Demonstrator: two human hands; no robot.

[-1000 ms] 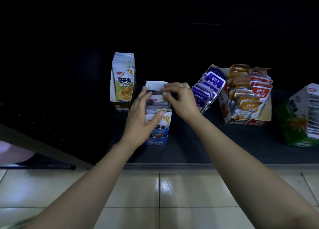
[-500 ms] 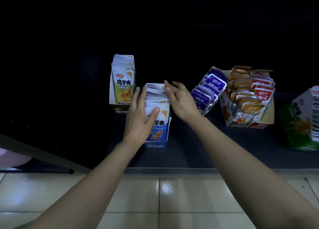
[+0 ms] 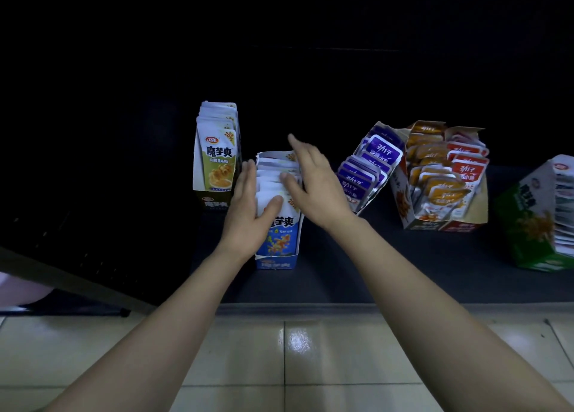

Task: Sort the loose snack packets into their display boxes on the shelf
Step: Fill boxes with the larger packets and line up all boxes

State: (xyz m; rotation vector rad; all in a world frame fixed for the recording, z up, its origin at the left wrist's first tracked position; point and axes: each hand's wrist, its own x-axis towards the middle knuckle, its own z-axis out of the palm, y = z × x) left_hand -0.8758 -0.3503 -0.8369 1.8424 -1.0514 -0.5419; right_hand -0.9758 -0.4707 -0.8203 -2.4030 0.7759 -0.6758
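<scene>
A blue display box (image 3: pixel 276 261) full of upright white-and-blue snack packets (image 3: pixel 273 175) stands near the front of the dark shelf (image 3: pixel 372 275). My left hand (image 3: pixel 248 216) lies flat along the box's left side, its thumb pressing on the front packet. My right hand (image 3: pixel 313 181) rests on the right side of the packet tops with fingers straight, thumb on the packets. Neither hand holds a packet.
A green box of packets (image 3: pixel 217 157) stands just behind and left. To the right lean a purple packet box (image 3: pixel 369 169), an orange-and-red packet box (image 3: pixel 444 178) and a green box (image 3: pixel 540 222) at the edge. Tiled floor (image 3: pixel 279 355) lies below the shelf lip.
My right hand let go of a packet it was pushing into the blue box and flattened over the packet tops. My left hand stayed against the box's side.
</scene>
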